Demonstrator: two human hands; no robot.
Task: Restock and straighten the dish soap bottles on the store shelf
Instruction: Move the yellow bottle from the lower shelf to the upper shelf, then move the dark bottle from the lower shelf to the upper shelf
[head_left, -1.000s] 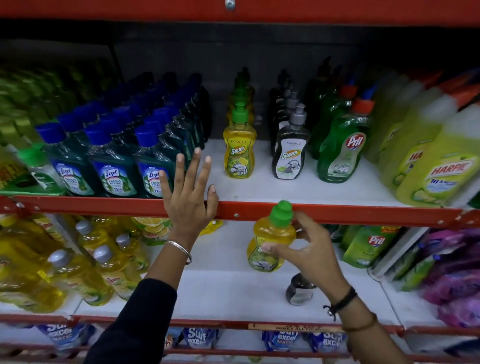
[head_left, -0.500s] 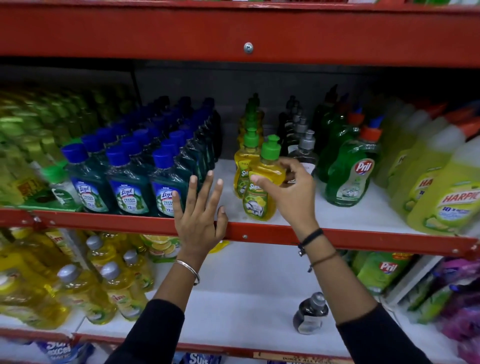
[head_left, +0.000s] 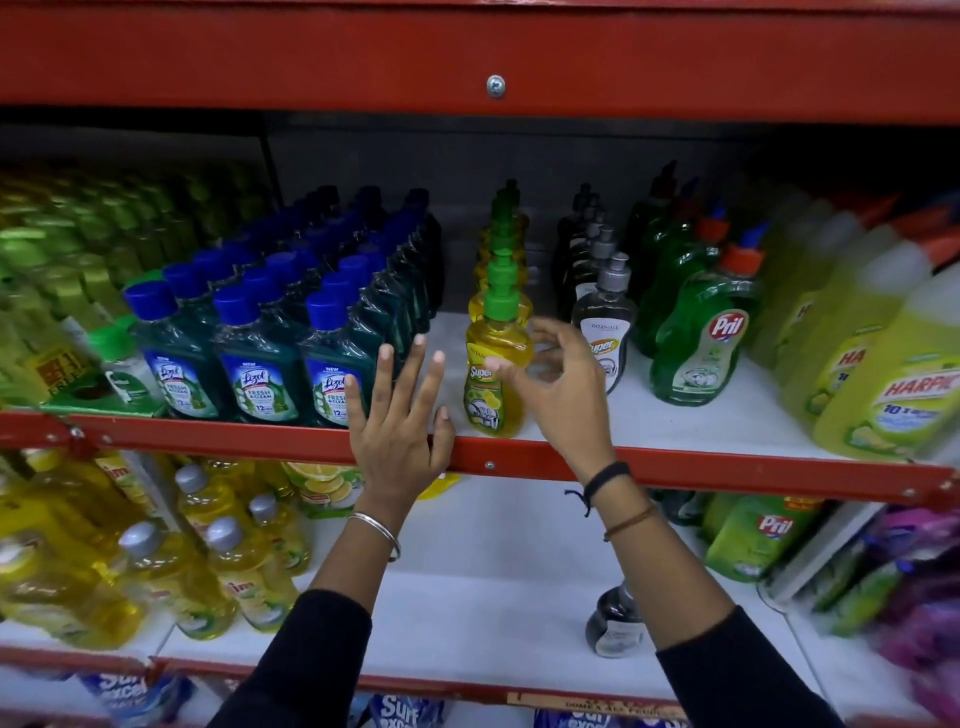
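Note:
A yellow dish soap bottle (head_left: 493, 400) with a green cap stands upright at the front of the middle shelf (head_left: 701, 470), heading a single-file row of matching bottles (head_left: 501, 244). My right hand (head_left: 556, 384) hovers just right of it with fingers spread; the thumb lies in front of the label without gripping. My left hand (head_left: 400, 431) rests flat on the red shelf edge just left of the bottle, fingers apart and holding nothing.
Blue-capped Lizol bottles (head_left: 260, 374) fill the shelf to the left. Dark bottles with grey pumps (head_left: 602, 332), green Pril bottles (head_left: 701, 338) and Harpic bottles (head_left: 893, 395) stand to the right. Below, yellow bottles (head_left: 208, 571) sit left and one dark bottle (head_left: 615, 623) stands alone.
My right hand lifted the yellow bottle from the lower shelf to the middle shelf, set it at the front of its row, and opened. My left hand stayed on the shelf edge.

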